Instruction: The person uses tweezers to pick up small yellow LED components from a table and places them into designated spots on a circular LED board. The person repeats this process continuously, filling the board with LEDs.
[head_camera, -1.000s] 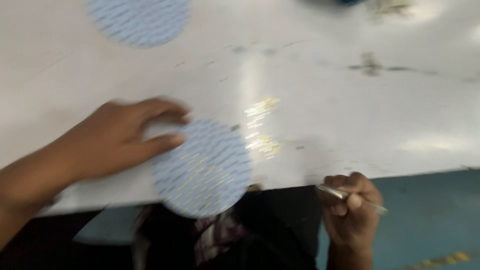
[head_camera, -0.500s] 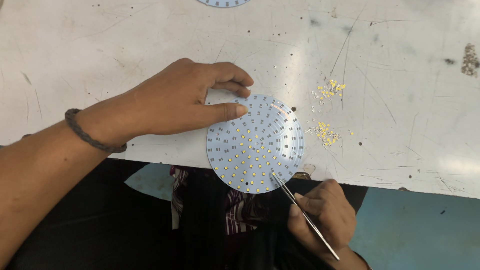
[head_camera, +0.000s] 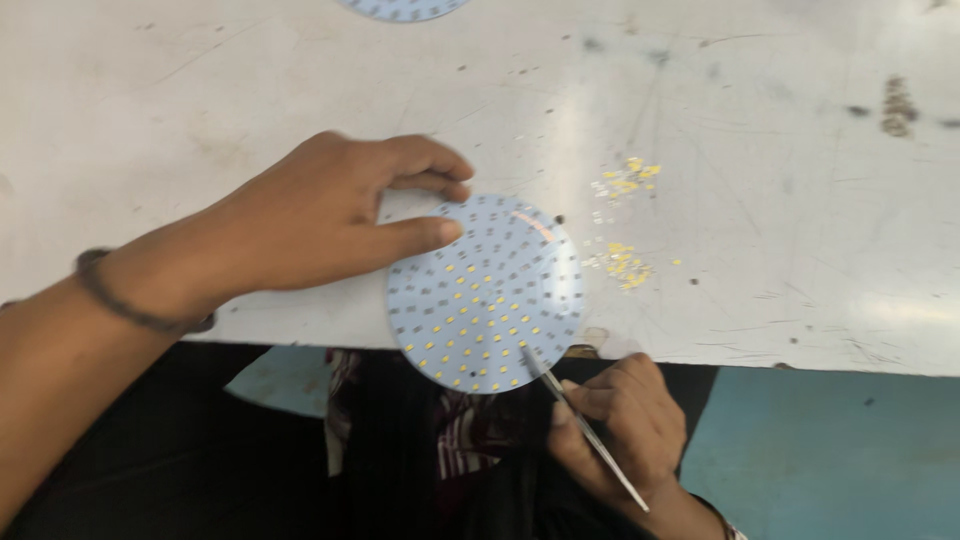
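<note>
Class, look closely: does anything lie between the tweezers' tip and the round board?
Nothing visible does. The right hand holds the tweezers with the tip already at the round board, which the left hand steadies.

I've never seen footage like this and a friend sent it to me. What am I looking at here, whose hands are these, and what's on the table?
The camera sits on a person's head and looks down, so both hands are that person's own; there is no machine. The left hand, with a dark band at the wrist, presses flat on a round white board that sticks out over the near edge of a scuffed white table. The board is dotted with rows of tiny yellow and grey parts. The right hand, below the table edge, holds thin metal tweezers with the tip at the board's lower rim. Small yellow parts lie loose on the table, right of the board. The edge of a second board shows at the top.
</note>
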